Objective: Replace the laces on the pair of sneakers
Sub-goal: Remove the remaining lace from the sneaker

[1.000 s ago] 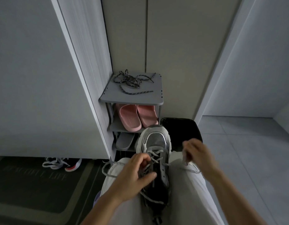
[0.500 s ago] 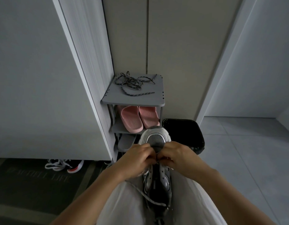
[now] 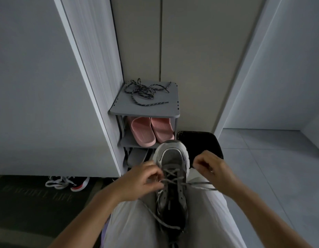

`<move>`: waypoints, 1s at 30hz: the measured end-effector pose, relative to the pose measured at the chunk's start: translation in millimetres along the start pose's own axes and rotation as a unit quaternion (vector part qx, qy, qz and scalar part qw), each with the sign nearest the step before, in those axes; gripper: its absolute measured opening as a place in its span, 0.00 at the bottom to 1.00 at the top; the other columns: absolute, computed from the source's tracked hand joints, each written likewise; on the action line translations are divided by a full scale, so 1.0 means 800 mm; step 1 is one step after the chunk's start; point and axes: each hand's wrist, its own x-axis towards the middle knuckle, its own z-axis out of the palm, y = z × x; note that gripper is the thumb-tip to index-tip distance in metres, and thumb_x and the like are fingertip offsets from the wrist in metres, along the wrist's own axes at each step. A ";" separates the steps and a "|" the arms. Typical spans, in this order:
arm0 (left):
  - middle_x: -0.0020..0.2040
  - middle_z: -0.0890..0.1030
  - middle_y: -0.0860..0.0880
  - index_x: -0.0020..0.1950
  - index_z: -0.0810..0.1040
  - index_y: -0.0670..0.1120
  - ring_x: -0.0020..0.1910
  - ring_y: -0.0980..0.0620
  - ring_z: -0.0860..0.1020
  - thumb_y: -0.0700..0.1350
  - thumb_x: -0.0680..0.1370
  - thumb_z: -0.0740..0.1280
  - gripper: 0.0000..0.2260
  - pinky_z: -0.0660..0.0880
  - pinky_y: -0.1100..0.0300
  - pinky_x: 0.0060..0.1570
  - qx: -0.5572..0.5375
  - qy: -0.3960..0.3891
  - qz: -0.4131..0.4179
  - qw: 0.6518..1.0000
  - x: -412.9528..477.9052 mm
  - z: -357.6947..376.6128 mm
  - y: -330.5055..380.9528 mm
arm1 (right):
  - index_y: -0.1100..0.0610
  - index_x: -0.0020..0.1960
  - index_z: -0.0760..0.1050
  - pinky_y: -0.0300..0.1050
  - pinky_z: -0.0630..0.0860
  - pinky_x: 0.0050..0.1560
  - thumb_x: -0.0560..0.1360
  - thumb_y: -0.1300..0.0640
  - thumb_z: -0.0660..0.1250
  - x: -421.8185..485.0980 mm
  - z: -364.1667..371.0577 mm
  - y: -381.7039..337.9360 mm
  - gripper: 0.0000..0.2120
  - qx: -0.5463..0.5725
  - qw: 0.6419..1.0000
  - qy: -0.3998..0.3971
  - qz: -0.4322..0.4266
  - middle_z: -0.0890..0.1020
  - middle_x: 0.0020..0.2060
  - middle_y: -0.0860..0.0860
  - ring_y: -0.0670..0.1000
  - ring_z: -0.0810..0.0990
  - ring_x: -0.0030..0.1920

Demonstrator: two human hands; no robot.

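Lace (image 3: 196,184) likely soft, limp: hold near tip. Both grips pinch lace, left hand (image 3: 142,181) at 9 o'clock of sneaker (image 3: 171,165), right hand (image 3: 212,167) at 3 o'clock

Shoe rack (image 3: 160,110), bin (image 3: 197,140) just beyond sneaker (image 3: 172,158)

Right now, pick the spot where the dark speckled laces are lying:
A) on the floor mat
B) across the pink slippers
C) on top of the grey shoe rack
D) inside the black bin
C: the dark speckled laces lie in a loose tangle on the top shelf of the grey shoe rack, one level above the pink slippers.
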 end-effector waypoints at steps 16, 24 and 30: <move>0.41 0.72 0.57 0.42 0.78 0.56 0.43 0.60 0.72 0.66 0.69 0.63 0.15 0.67 0.72 0.46 -0.107 0.064 -0.019 0.992 -0.017 0.014 -0.020 | 0.44 0.36 0.72 0.29 0.69 0.40 0.72 0.58 0.70 -0.012 0.032 -0.008 0.12 0.047 0.997 -0.030 0.047 0.75 0.36 0.44 0.41 0.74 0.41; 0.40 0.67 0.59 0.38 0.77 0.49 0.43 0.62 0.66 0.56 0.72 0.59 0.14 0.64 0.65 0.49 0.028 0.089 0.091 0.991 0.011 0.018 0.007 | 0.54 0.38 0.73 0.33 0.64 0.41 0.71 0.50 0.62 0.005 0.039 -0.010 0.08 -0.088 0.989 -0.043 -0.113 0.74 0.34 0.43 0.42 0.69 0.38; 0.42 0.73 0.54 0.35 0.81 0.54 0.42 0.59 0.74 0.61 0.65 0.65 0.12 0.70 0.64 0.48 -0.279 0.124 -0.089 0.948 -0.039 -0.001 -0.042 | 0.37 0.38 0.73 0.28 0.68 0.37 0.68 0.48 0.66 -0.027 0.023 0.017 0.05 0.112 0.990 0.071 0.052 0.76 0.36 0.44 0.42 0.73 0.34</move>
